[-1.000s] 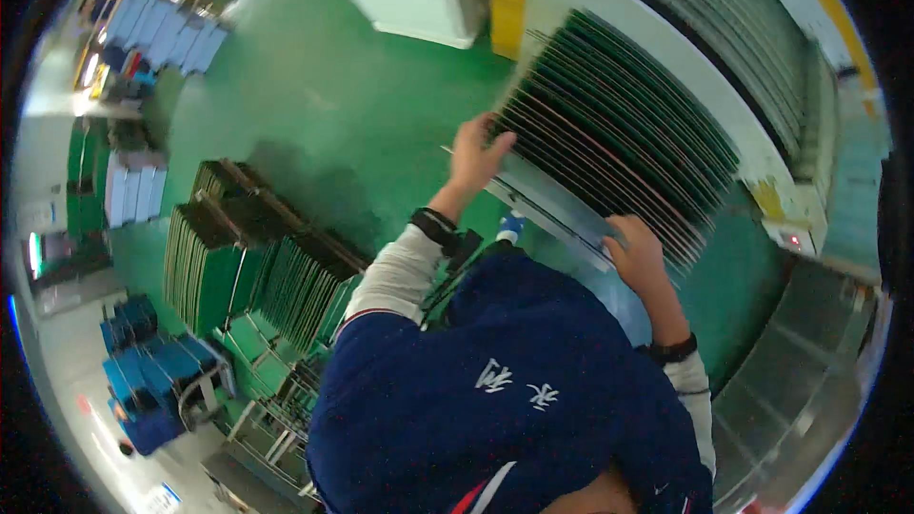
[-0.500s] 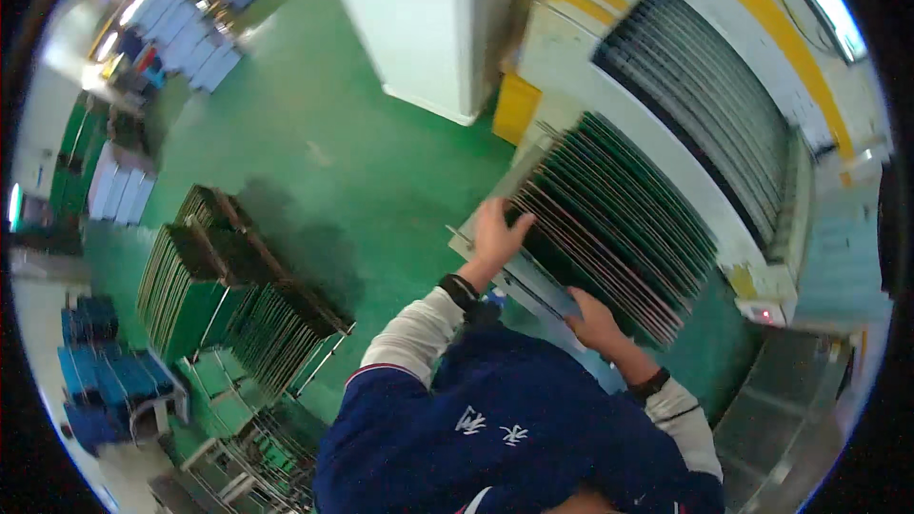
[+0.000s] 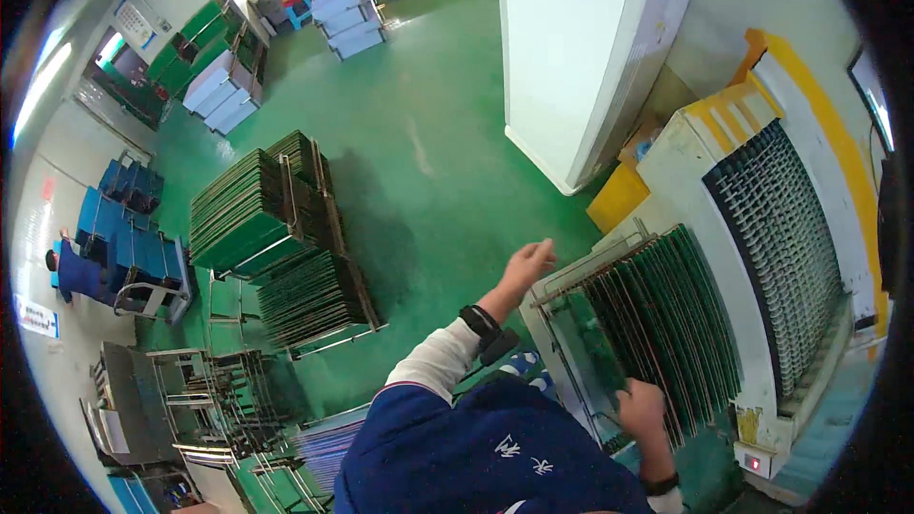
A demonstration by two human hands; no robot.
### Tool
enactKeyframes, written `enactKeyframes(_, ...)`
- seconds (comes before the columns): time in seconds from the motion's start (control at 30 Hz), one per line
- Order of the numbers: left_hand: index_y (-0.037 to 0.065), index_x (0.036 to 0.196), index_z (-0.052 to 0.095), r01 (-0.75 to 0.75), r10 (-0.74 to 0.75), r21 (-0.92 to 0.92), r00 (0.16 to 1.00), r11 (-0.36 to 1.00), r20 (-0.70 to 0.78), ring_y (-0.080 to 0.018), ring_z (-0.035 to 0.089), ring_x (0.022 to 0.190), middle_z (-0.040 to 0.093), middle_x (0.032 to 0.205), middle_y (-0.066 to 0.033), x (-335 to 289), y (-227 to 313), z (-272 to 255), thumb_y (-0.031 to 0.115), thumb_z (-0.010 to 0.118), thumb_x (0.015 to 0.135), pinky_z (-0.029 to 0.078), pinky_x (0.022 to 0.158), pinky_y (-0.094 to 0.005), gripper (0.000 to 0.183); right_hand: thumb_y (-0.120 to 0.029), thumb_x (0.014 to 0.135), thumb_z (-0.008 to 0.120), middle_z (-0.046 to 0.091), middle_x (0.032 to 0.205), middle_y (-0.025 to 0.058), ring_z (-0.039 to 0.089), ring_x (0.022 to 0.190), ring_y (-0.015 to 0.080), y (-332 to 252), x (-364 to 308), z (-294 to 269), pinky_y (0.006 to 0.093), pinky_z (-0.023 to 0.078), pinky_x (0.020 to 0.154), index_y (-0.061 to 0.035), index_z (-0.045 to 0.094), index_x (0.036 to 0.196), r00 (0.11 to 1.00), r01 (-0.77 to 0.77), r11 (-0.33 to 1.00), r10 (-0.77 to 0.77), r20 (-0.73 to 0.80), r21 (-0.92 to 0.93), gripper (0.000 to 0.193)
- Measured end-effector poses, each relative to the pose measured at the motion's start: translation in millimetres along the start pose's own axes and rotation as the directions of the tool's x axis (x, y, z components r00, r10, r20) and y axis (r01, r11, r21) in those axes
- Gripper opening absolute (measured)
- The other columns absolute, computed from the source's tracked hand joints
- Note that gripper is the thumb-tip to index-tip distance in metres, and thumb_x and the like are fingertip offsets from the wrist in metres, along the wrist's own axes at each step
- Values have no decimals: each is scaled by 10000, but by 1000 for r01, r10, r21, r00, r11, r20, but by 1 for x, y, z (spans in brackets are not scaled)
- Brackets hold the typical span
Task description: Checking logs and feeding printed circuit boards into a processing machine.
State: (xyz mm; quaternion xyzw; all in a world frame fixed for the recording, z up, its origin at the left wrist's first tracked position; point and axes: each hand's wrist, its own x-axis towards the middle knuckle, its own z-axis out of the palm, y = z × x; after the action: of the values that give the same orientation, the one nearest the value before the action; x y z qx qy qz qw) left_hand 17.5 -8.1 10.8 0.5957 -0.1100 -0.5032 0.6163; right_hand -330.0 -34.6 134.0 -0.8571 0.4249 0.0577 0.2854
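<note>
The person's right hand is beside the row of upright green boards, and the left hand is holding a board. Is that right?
Not quite: the left hand holds no board; the head view shows it apart from the row. The right hand is indeed beside the upright green boards.

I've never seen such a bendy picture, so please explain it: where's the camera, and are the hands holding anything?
A person works here with bare hands. A camera on their head looks down through a very wide lens, so straight edges bend. Thin, flat, dark-green panels stand in a row beside a big, pale, boxy machine. The right hand is at the panels' near side; whether it grips one, I can't tell. The left hand, off to their left, seems empty.
</note>
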Motion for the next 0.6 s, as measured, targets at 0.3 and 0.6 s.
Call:
enactKeyframes(0.3,6,1346,516,100,-102,106,995,989,19,-205,620,984,647,1180,-119,-18,-42,7,502,563,974,499,829,-331,622,-99,773,688,617,1181,156,621,1011,268,93,-101,-197,419,511,889,3,568,1284,856,-23,605,424,-297,796,535)
enactKeyframes(0.6,-20,1213,636,-144,173,438,985,887,-25,-243,646,1052,680,1153,-163,-27,-52,72,489,722,858,488,932,-345,626,30,759,655,654,1117,147,629,994,215,255,-73,-194,362,515,881,-6,579,1294,596,179,580,578,-557,794,542)
